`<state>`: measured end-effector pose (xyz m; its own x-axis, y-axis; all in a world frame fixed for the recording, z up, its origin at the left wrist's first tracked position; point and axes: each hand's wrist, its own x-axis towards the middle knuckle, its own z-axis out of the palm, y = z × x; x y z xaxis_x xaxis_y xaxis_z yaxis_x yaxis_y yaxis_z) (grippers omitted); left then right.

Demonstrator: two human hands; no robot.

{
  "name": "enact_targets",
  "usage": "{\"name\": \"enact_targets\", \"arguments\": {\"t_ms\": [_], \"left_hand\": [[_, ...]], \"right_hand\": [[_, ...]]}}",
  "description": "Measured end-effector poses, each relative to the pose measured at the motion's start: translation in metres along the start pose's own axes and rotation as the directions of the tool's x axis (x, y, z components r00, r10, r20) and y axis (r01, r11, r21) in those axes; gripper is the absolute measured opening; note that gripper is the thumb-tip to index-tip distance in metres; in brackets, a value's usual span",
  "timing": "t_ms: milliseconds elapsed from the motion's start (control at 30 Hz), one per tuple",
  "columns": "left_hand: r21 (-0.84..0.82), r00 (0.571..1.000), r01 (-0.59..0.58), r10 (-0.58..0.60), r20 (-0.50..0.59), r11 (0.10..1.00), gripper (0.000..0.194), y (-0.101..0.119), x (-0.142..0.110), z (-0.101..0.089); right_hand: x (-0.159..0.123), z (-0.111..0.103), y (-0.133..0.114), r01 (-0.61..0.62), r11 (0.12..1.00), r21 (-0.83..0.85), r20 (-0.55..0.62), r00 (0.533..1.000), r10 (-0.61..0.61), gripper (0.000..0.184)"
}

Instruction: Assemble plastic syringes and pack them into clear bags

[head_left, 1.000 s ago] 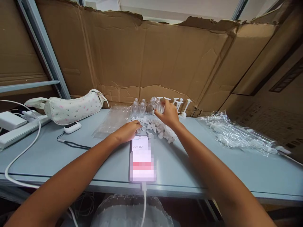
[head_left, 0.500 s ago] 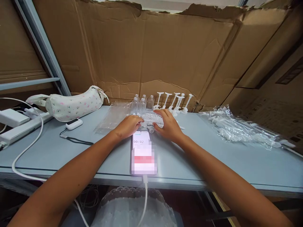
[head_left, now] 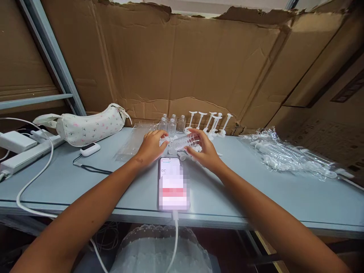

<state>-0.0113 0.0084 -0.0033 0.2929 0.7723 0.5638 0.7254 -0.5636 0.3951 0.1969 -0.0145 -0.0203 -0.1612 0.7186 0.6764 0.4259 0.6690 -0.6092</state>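
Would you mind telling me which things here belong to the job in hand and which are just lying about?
In hand:
- clear bottle, held sideways by left hand and right hand
- standing bottles
- white pump stems

Lying about:
- floral pouch
- phone
- bagged parts

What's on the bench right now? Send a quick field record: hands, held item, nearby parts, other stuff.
right hand: grips clear small bottle, lying sideways above the table
left hand: fingers at the bottle's neck end, on a small white cap
behind hands: three upright bottles; row of white pump stems
front: phone, screen lit, cable plugged in
left side: floral pouch
right side: plastic bag of parts
surface: grey table
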Motion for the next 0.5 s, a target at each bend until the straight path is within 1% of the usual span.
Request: {"name": "enact_targets", "arguments": {"t_ms": [67, 133, 200, 267, 333, 433, 500], "left_hand": [[-0.041, 1.0, -0.007, 0.006, -0.01, 0.999, 0.021, 0.0, 0.0, 0.001], [-0.098, 1.0, 0.001, -0.003, -0.015, 0.995, 0.02, 0.0, 0.0, 0.001], [-0.21, 0.999, 0.033, -0.032, 0.007, 0.977, 0.019, 0.001, 0.0, 0.002], [-0.369, 0.997, 0.073, -0.062, 0.043, 0.926, 0.019, 0.002, 0.0, 0.003], [-0.504, 0.996, 0.091, -0.065, 0.069, 0.859, 0.019, 0.002, 0.0, 0.006], [-0.615, 0.993, 0.111, -0.062, 0.102, 0.781, 0.021, 0.002, 0.001, 0.009], [-0.674, 0.987, 0.159, -0.093, 0.134, 0.721, 0.024, 0.002, 0.002, 0.011]], "right_hand": [[0.001, 0.001, -0.001, -0.067, 0.992, 0.107, -0.018, 0.997, 0.069, 0.051], [0.003, 0.001, -0.001, -0.13, 0.967, 0.221, -0.063, 0.987, 0.147, 0.049], [0.004, 0.001, -0.001, -0.18, 0.927, 0.33, -0.111, 0.967, 0.227, 0.048], [0.006, 0.0, -0.002, -0.213, 0.886, 0.412, -0.132, 0.948, 0.29, 0.047], [0.006, 0.0, -0.002, -0.239, 0.844, 0.479, -0.12, 0.935, 0.333, 0.046], [0.007, 0.001, -0.003, -0.261, 0.772, 0.58, -0.087, 0.922, 0.377, 0.046], [0.007, 0.001, -0.004, -0.278, 0.717, 0.639, -0.063, 0.91, 0.409, 0.045]]}}
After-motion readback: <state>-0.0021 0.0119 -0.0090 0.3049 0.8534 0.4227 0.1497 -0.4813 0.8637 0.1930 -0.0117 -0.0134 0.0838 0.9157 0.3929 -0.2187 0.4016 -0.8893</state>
